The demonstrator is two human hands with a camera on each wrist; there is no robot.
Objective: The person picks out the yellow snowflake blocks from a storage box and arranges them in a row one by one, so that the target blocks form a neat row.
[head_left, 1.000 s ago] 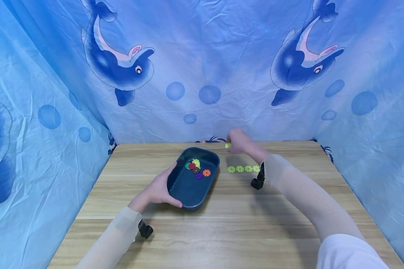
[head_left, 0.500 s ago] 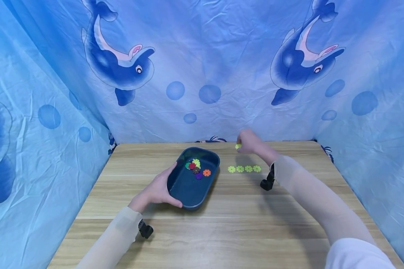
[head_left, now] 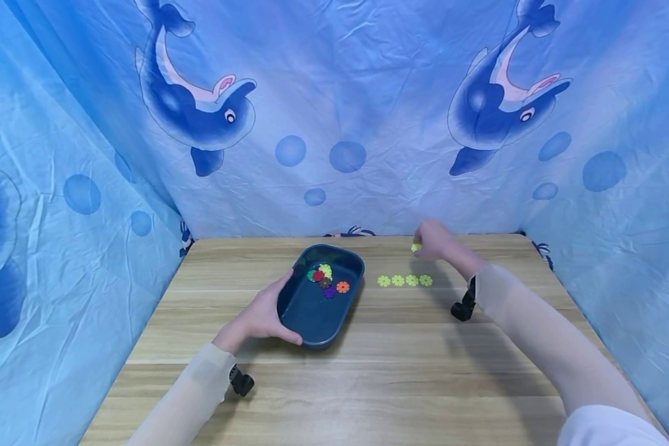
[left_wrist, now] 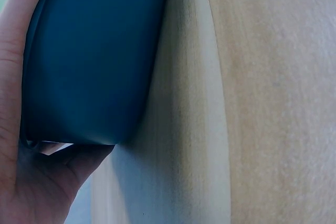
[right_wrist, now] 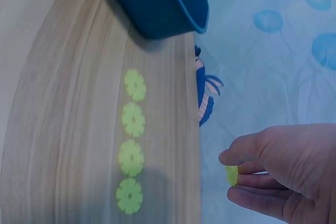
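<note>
My left hand [head_left: 264, 314] holds a dark blue rectangular tub [head_left: 312, 319] at its near left corner, thumb along the near end and fingers along the left side. Inside the tub lie several notched plastic discs, among them an orange disc [head_left: 342, 287], a purple disc [head_left: 329, 292] and a red disc [head_left: 318, 275]. My right hand [head_left: 437, 240] pinches a yellow-green notched disc [right_wrist: 232, 175] between thumb and fingers, raised above the table's back part. Below it, a straight row of several yellow-green discs [head_left: 397, 280] lies flat on the wood, right of the tub.
A wood-grain table [head_left: 368, 396] carries everything. Behind it and at both sides hangs a blue curtain [head_left: 334, 93] with dolphins and bubbles, meeting the table's back edge close to my right hand. Each wrist wears a small black camera [head_left: 464, 306].
My right hand has moved rightward and slightly toward me with the disc in its fingers, from beside the row's left end to above its right end. My left hand and the tub stay put.
</note>
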